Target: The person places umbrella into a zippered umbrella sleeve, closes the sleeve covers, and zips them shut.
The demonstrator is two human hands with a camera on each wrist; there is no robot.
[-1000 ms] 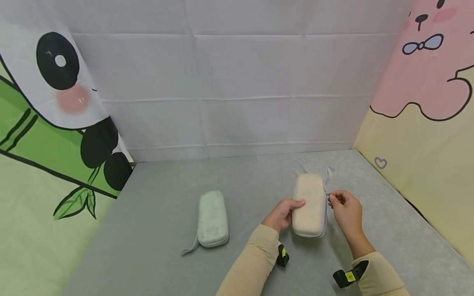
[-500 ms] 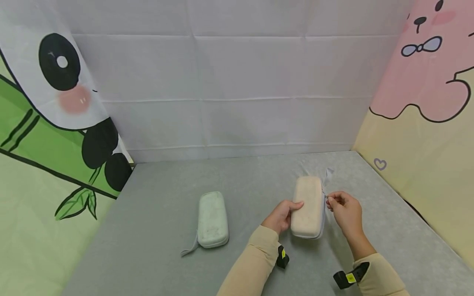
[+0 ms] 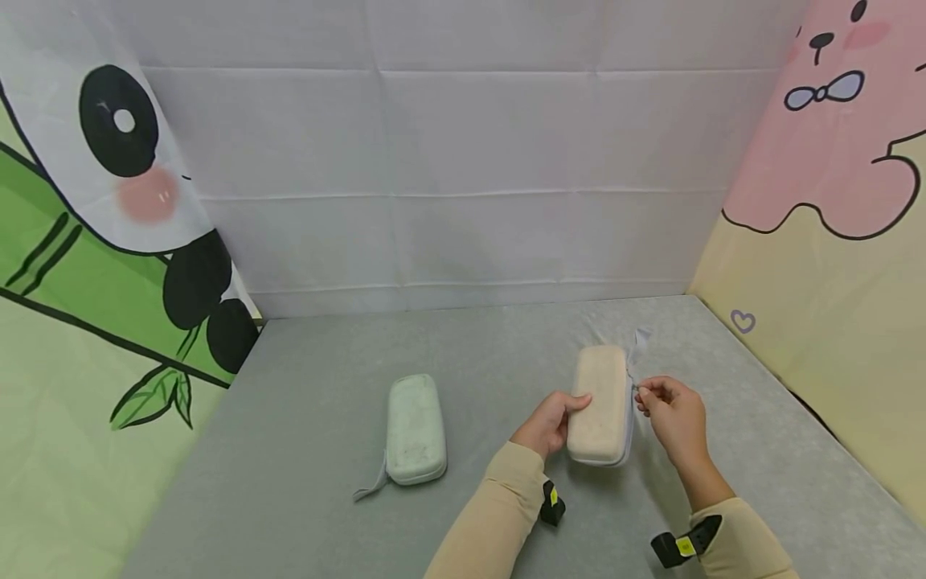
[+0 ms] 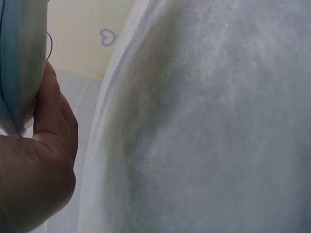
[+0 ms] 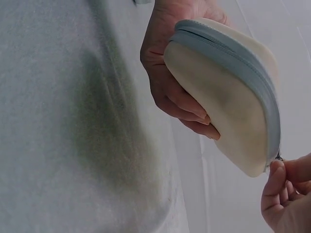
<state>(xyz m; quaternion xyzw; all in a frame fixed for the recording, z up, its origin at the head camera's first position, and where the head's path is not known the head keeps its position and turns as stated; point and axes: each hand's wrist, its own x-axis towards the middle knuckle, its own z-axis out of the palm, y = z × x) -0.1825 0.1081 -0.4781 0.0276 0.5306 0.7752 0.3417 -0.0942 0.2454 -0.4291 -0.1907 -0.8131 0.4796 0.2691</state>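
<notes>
A cream zip case (image 3: 597,406) with a pale blue zip band (image 5: 228,56) is held up off the table, standing nearly upright. My left hand (image 3: 548,422) grips it from the left, thumb on the front face and fingers curled behind, as the right wrist view shows. At the case's right edge my right hand (image 3: 676,414) pinches the small zip pull (image 5: 279,158) between thumb and forefinger. A dark line runs along part of the zip band; whether it is a gap, I cannot tell. In the left wrist view only the case's edge (image 4: 29,53) appears.
A mint green zip case (image 3: 417,430) lies on the grey table (image 3: 311,418) to the left, its grey strap (image 3: 372,488) trailing toward the front. A pale curtain (image 3: 470,161) hangs behind, with printed cartoon panels at both sides.
The cream case has shifted slightly left and down in the head view, turning a little. Both hands keep their hold, and the right hand moved down slightly. The mint green case stayed put.
</notes>
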